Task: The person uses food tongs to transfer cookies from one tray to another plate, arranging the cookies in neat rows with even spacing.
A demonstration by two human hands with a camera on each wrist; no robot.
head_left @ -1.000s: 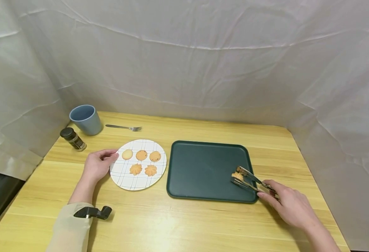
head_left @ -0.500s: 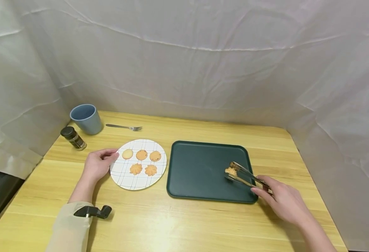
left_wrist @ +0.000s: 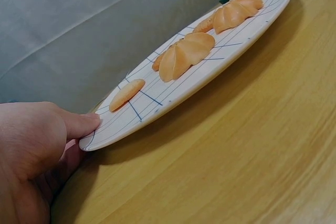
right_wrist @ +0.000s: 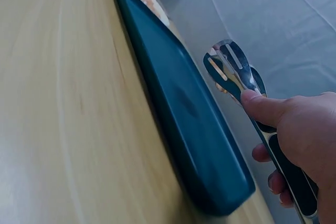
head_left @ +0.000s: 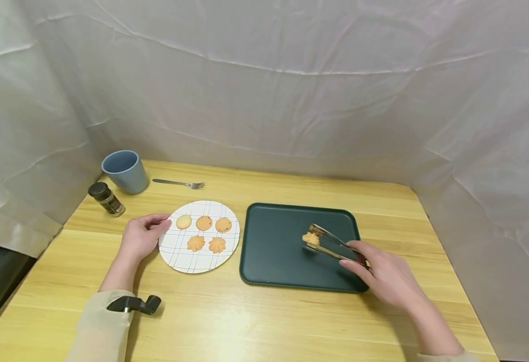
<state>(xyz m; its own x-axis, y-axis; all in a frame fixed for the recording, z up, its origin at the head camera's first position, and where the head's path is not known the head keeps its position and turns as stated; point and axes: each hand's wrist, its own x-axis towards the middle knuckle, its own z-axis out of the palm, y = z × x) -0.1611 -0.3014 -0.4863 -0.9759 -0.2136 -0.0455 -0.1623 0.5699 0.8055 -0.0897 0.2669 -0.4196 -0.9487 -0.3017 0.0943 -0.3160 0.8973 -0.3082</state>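
My left hand (head_left: 141, 237) grips the left rim of a round white plate (head_left: 174, 256) with a blue check pattern, thumb on top in the left wrist view. On it lie several cookies: a plain round one (head_left: 184, 221), two speckled round ones (head_left: 204, 223) and two flower-shaped ones (head_left: 196, 243). Over the dark green tray (head_left: 273, 241), my right hand (head_left: 388, 274) holds metal tongs (head_left: 332, 252). Between the tongs' ends is a flower-shaped cookie (head_left: 311, 238), raised above the tray in the right wrist view, where the tongs' heads mostly cover it.
A blue-grey cup (head_left: 130, 176) stands at the back left of the wooden table (head_left: 192, 322), with a black-capped spice jar (head_left: 107, 199) in front of it. To the cup's right lies a fork (head_left: 178, 183). Pale cloth (head_left: 264, 100) hangs behind and along both sides.
The right hand has moved left over the tray, carrying the tongs and the cookie from its right side toward the middle. The left hand and plate have stayed in place.
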